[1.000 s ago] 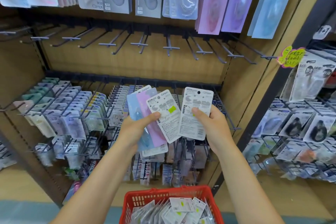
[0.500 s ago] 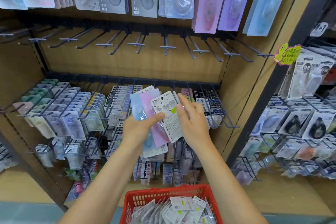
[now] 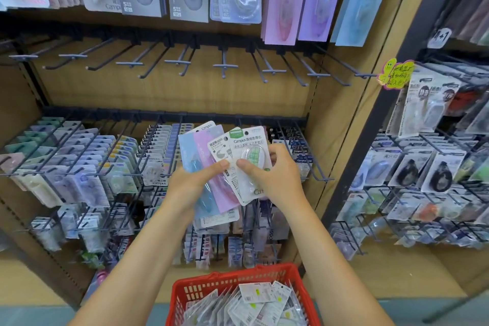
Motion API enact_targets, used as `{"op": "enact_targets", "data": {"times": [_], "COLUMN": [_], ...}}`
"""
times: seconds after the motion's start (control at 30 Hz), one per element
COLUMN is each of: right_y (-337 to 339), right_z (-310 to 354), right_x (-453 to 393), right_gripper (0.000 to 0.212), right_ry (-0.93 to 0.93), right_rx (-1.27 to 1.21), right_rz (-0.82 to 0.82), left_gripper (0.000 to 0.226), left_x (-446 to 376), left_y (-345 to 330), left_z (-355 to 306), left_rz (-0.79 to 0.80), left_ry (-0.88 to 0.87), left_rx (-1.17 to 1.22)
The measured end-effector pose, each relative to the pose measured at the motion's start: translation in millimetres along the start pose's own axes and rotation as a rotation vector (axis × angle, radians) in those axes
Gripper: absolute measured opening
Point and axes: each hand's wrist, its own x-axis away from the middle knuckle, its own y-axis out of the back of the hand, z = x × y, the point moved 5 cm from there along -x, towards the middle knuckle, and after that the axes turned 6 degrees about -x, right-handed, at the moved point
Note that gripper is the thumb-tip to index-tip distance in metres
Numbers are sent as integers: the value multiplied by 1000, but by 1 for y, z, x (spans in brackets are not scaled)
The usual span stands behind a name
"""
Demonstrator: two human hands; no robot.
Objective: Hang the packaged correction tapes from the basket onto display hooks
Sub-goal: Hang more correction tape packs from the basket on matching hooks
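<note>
Front pack: a white carded correction tape with a clear blister point(image 3: 250, 164) is pinched by the right hand point(image 3: 275, 180), front side shown.
Fan: blue, pink and white packaged tapes point(image 3: 203, 167) are gripped by the left hand point(image 3: 190, 188).
Basket: a red plastic basket point(image 3: 211, 288) lies below, filled with packs.
Hooks: bare metal display hooks point(image 3: 225, 66) are seen above.

Bright, even indoor light, soft shadows, slight overall blur, wide-angle bending toward the picture's edges.
</note>
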Motion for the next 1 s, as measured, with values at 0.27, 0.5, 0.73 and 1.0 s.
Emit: {"op": "enact_targets", "data": {"times": [0.27,0.5,0.73,1.0], "right_y": [26,52,102,140], "right_z": [-11,-18,-5,-16], "right_x": [-4,-12,-30,-56], "right_gripper": [29,17,16,29], "right_ry": [-87,-96,1,-71], "right_rx": [-307,-467,-513,-564], "right_rz": [11,-39,-208,-367], "left_gripper": [59,31,36,35], "left_x": [-3,-3,-13,-14], "left_y": [-9,-24,-37,-82], "left_z": [-8,-29,-55,-52], "left_rz": [23,38,47,78], "left_ry": [-4,-106,-201,-218], "left_rx": [-16,-129,-265,-320]}}
